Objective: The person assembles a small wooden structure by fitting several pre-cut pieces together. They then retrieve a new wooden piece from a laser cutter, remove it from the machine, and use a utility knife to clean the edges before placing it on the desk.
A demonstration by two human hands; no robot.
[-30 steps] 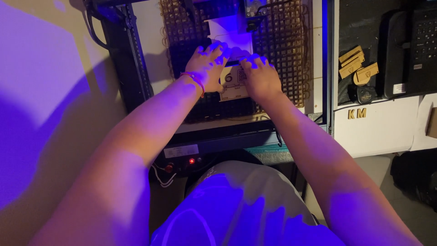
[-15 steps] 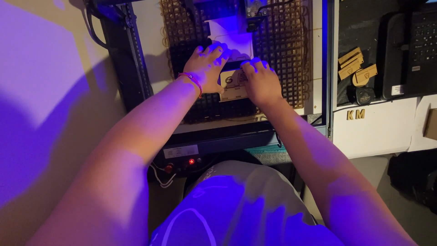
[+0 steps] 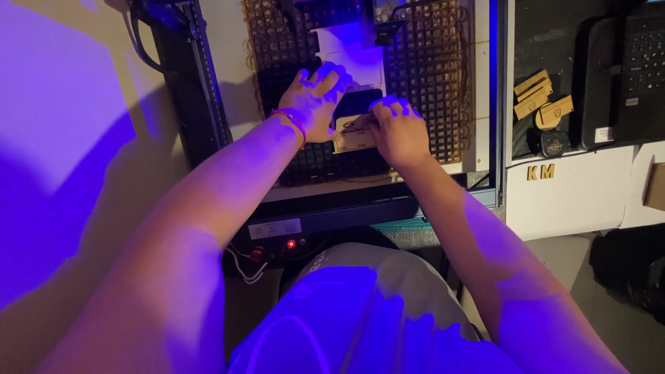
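My left hand (image 3: 316, 104) and my right hand (image 3: 397, 129) both rest on a small flat tan wooden piece (image 3: 353, 133) that lies on the honeycomb bed (image 3: 429, 76) of a laser machine. The left hand, with a red band at the wrist, presses the piece's left edge with fingers spread. The right hand's fingers curl over the piece's right edge. A dark rectangle (image 3: 357, 104) and a white sheet (image 3: 350, 55) lie just beyond the piece. Blue light falls on both hands from the machine head (image 3: 388, 14) above.
The machine's black frame rail (image 3: 201, 90) runs down the left, and a front panel with a red light (image 3: 291, 244) sits near my lap. To the right, several small wooden tags (image 3: 540, 100) and two wooden letters (image 3: 540, 172) lie beside a dark laptop (image 3: 623, 76).
Both hands have stayed on the wooden piece, with only slight shifts of the fingers. The piece has barely moved.
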